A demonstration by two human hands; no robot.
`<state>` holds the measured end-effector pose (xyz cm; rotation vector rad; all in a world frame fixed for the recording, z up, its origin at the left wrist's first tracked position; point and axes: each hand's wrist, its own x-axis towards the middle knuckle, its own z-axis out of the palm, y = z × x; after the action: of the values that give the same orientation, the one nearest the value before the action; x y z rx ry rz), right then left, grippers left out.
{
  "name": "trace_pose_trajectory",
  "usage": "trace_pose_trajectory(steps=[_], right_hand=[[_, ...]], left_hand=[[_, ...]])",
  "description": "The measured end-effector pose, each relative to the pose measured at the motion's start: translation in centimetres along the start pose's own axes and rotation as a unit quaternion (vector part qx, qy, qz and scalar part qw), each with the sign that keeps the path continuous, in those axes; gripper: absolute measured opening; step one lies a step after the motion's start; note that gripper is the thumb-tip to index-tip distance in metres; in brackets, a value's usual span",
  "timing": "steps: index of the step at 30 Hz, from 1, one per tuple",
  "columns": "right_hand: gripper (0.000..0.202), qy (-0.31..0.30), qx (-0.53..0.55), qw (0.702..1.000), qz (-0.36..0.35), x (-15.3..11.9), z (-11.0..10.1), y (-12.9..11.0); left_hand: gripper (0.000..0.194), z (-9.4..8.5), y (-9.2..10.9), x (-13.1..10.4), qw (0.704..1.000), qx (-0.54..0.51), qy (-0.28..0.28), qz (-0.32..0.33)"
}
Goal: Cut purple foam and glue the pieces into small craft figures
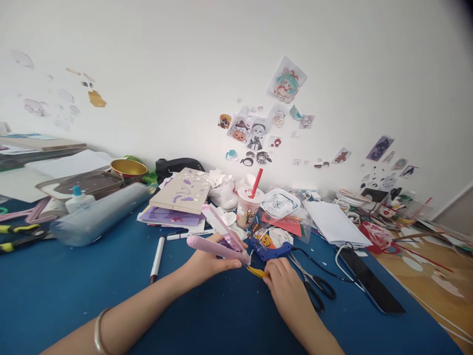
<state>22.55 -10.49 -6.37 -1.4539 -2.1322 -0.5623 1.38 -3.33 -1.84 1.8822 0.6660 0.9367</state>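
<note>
From my remote seat: left hand (207,264) is wrapped around a pink hinged tool (221,241), looks like a mini flat iron, its two arms splayed in a V with the tips meeting near the middle of the blue mat (92,291). Grip is closed on the lower arm. Right hand (284,281) pinches a small yellow strip (256,271), fingers closed on its right end; the strip's left end sits right at the tool tips, touching or nearly so, can't tell which. Strip lies low on the mat between both hands.

Bangle (99,335) on the left wrist. Just beyond the hands: blue glue gun (269,250) with black cord. Black-handled scissors (314,283) just beside the right hand. Dark phone (371,286) further right, on a white cable. White marker (157,257) left of the left hand. Behind: paper cup (248,207) with red straw, stack of purple card sheets (177,204), clear cylinder (96,214), gold bowl (128,169). Stickers (254,133) on the white wall.
</note>
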Motion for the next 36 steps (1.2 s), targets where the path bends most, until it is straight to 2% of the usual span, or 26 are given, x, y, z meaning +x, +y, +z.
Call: trace_pose_trajectory(steps=[4, 6, 9, 12, 17, 21, 28, 36], right_hand=[[0.027, 0.031, 0.070, 0.995, 0.063, -0.7, -0.2, 0.0], [0.026, 0.042, 0.079, 0.994, 0.069, -1.0, -0.2, 0.3], [0.025, 0.060, 0.063, 0.995, 0.048, -1.1, -0.6, 0.8], [0.023, 0.116, 0.030, 0.993, 0.021, -0.5, -1.6, 0.8], [0.031, 0.177, 0.008, 0.982, -0.066, 1.9, -3.1, -1.0], [0.043, 0.224, -0.024, 0.971, -0.079, 3.5, -3.1, -2.3], [0.051, 0.226, -0.038, 0.969, -0.090, 4.0, -2.5, -2.8], [0.051, 0.254, -0.063, 0.963, -0.071, 4.0, -2.3, -3.2]], left_hand=[[0.038, 0.0, 0.5, -0.1, 1.000, -0.006, 0.023, -0.008], [0.036, 0.0, 0.7, -0.1, 0.999, -0.010, 0.032, -0.007], [0.033, -0.1, 0.9, -0.1, 0.999, 0.000, 0.045, -0.009], [0.033, 0.1, 1.1, -0.2, 0.999, 0.003, 0.039, -0.017], [0.031, 0.7, 1.6, -0.3, 1.000, 0.010, 0.009, 0.006], [0.026, 0.9, 1.7, -0.3, 0.998, 0.046, 0.026, 0.025], [0.037, 0.9, 1.1, -0.5, 0.994, 0.099, 0.035, 0.042], [0.029, 1.1, 0.9, -0.5, 0.988, 0.142, 0.032, 0.057]])
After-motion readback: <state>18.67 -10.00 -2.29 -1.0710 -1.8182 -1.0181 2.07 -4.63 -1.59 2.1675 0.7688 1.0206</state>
